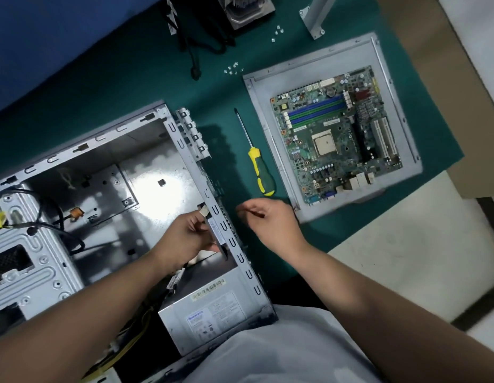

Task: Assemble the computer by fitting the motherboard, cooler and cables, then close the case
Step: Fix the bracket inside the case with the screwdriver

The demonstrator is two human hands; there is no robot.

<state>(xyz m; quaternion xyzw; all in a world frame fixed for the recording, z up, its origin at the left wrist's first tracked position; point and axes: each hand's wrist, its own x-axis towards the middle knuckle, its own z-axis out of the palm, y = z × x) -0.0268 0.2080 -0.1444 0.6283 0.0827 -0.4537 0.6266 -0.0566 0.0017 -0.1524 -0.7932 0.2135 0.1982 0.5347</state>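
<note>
Scene: green mat (129, 87) on a workbench, seen from above, with an open case (107, 189) lying on its side at left and parts spread to the right.
Case: bare metal interior lit by glare, black cables (55, 217) trailing across the drive bay side, a grey power supply (212, 313) seated in the near corner.
Left hand: left hand (185, 236) reaches inside the case at its rear wall, fingers and thumb pinching a thin dark strip (216, 236) with a label that stands against that wall.
Right hand: right hand (267, 219) hovers outside the case, just beside the rear wall, fingers loosely curled and blurred, holding nothing.
Motherboard: motherboard (337, 134) rests face up on a grey side panel (270, 111) at right, well apart from the case, socket bare.
Cooler: cooler (248, 9) sits at the far edge of the mat, partly out of view, beside a bundle of black leads (201, 45).
Screwdriver: yellow and green screwdriver (255, 156) lies on the mat between case and panel, tip pointing away, near the right hand.
Screws: two small clusters of screws (232, 69) lie loose on the mat between the cooler and the panel.
Bracket: a grey metal bracket (314, 15) lies at the far right of the mat.
</note>
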